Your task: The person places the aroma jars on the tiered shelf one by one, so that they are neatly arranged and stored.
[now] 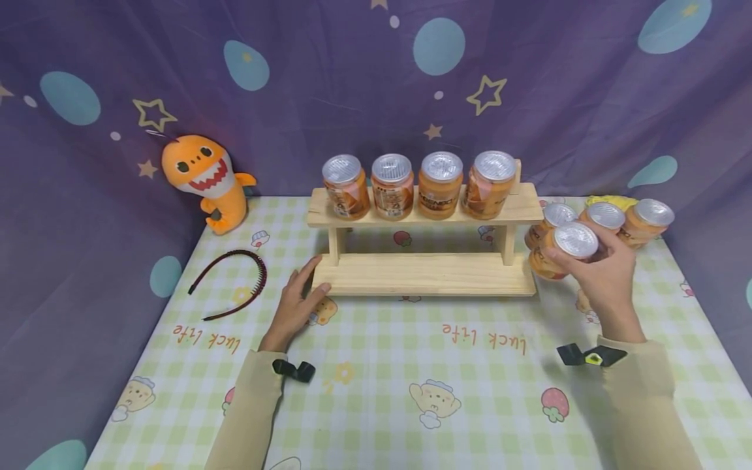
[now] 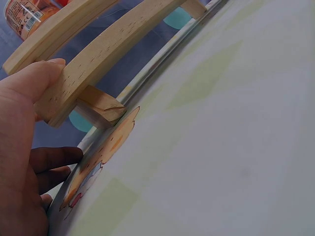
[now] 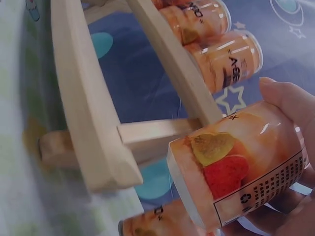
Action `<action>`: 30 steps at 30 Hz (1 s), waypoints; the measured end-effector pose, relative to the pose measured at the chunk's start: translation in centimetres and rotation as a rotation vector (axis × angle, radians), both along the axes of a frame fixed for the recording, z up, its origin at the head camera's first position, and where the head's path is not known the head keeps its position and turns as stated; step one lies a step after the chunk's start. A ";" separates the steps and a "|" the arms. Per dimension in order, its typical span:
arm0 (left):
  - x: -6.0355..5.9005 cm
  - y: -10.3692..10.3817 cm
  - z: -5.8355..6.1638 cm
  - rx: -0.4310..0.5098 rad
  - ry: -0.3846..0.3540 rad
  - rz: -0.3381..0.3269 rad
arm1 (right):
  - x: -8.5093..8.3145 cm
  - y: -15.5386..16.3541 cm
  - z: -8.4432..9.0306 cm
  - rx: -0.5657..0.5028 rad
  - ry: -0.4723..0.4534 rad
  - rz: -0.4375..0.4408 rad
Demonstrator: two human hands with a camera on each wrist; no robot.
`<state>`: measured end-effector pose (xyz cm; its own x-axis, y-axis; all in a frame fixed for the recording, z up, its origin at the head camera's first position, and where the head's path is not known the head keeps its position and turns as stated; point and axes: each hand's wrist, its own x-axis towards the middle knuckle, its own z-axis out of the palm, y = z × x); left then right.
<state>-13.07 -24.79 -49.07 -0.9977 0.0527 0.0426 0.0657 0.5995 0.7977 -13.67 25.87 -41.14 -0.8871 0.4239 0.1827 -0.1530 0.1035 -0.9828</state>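
Note:
A two-tier wooden rack (image 1: 423, 274) stands on the table. At its left end my left hand (image 1: 296, 303) grips the lower board; in the left wrist view the thumb (image 2: 44, 76) lies on the board's edge, with the other fingers lower down. On the upper tier, several orange-labelled cans with silver lids stand in a row, the rightmost can (image 1: 487, 186) near the end. My right hand (image 1: 608, 274) holds another such can (image 3: 236, 167) upright, off the rack's right end. Behind it are three more cans, including one (image 1: 646, 222) at the far right.
An orange shark plush (image 1: 205, 183) leans at the back left corner. In front of it lies a dark toothed headband (image 1: 258, 274). Something yellow (image 1: 611, 201) sits behind the right-hand cans. A purple curtain (image 1: 364, 85) borders the checked tablecloth (image 1: 376, 391).

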 end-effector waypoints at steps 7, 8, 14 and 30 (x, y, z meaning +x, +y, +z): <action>-0.1 0.0 -0.2 0.006 0.012 0.003 | -0.4 -1.5 0.4 -0.037 0.098 0.087; -0.1 0.1 -0.2 0.008 0.013 0.002 | -0.4 -1.7 0.5 -0.037 0.105 0.100; -0.1 0.1 -0.2 0.010 0.013 0.006 | -0.5 -3.0 1.1 0.059 0.106 0.150; 0.0 -0.1 0.0 0.014 0.006 -0.005 | -0.7 -6.8 2.3 0.236 0.054 0.228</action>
<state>-13.05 -24.87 -49.11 -0.9972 0.0568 0.0491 0.0732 0.5881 0.8055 -14.38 19.07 -38.87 -0.9406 0.1561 0.3014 -0.2495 0.2844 -0.9257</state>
